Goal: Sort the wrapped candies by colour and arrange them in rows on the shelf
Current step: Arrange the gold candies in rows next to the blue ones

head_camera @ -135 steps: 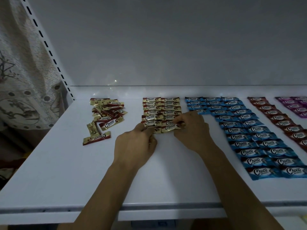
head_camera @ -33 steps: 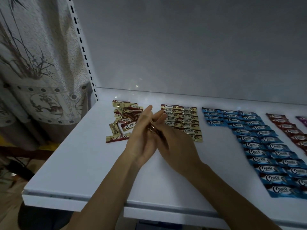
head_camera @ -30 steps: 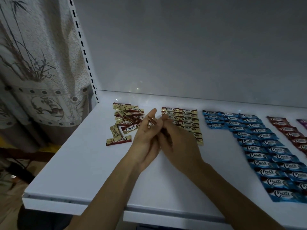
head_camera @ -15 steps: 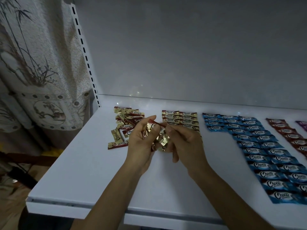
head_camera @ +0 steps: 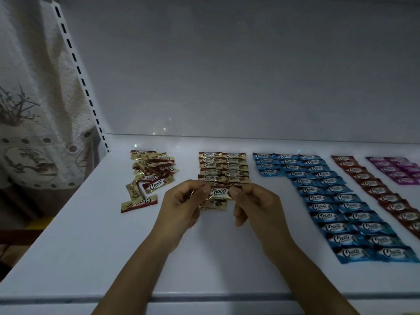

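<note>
Gold crinkled foil, one flat candy (head_camera: 218, 192), hung between both hands: left hand (head_camera: 181, 205) and right hand (head_camera: 256, 208) each pinched a wrapper end, other fingers curled. Just beyond the fingertips lay the gold rows (head_camera: 222, 165); smooth white shelf (head_camera: 91, 246) ran beneath the wrists to its front edge.

Shelf (head_camera: 91, 246): white, flat, glossy top; front edge carries lip with dark groove along its length.
Back panel (head_camera: 227, 64): plain grey-white, meets shelf at straight rear seam.
Slotted upright (head_camera: 78, 71): white, single column of dark slots, runs from top left down to shelf's rear left corner.
Curtain (head_camera: 29, 110): left of upright, pale fabric, branch print above band of circles.
Floor (head_camera: 13, 237): lower left, brownish, dark, detail unreadable.
Lighting: dim, bluish; few small glints (head_camera: 164, 128) near rear seam.
</note>
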The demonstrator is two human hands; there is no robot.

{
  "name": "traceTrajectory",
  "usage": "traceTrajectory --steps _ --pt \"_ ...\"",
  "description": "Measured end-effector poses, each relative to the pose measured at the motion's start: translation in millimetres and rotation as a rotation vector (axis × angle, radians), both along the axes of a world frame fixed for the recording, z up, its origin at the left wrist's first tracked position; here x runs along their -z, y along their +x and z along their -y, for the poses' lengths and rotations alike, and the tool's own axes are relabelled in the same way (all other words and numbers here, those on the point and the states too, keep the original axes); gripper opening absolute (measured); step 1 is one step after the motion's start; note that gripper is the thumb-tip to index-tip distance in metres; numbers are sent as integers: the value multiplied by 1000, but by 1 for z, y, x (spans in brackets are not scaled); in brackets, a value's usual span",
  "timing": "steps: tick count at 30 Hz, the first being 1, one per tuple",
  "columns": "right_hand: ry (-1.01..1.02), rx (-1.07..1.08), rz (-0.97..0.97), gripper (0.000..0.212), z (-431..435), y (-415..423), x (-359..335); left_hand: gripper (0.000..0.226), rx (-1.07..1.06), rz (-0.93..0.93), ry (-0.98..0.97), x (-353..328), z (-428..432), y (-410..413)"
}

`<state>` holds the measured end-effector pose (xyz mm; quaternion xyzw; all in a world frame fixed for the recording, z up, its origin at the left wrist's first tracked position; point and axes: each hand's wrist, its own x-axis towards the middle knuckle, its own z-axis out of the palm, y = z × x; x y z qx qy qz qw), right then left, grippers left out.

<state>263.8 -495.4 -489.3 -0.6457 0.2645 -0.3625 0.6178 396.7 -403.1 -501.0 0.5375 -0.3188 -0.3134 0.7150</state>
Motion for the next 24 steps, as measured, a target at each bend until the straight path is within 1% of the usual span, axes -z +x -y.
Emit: traceTrajectory --steps 4,7,9,13,15,18,22,23,24 --pt "-37 -17 -17 21 6 -3 0 19 10 30 29 1 0 -1" --pt "-88 -16 -55 24 11 -5 1 6 9 37 66 0 0 -4" --pt "-126 -4 -90 24 12 -5 1 5 -6 40 81 -2 -1 -6" --pt "-62 -12 -102 12 11 -4 0 4 -12 50 47 -8 -5 -12" --pt "-56 -5 -99 10 10 -4 -1 7 -4 27 29 -13 -5 -15" --pt "-52 3 -86 11 11 -6 1 11 18 44 69 -12 -4 -14" --pt "-23 -12 -69 20 16 -5 5 12 3 54 116 -4 -3 -6" --pt "-96 22 -81 22 17 -5 8 11 -4 48 124 -3 -3 -5" --pt "-241 67 -110 25 20 -6 11 11 -9 45 128 -2 -3 -3"
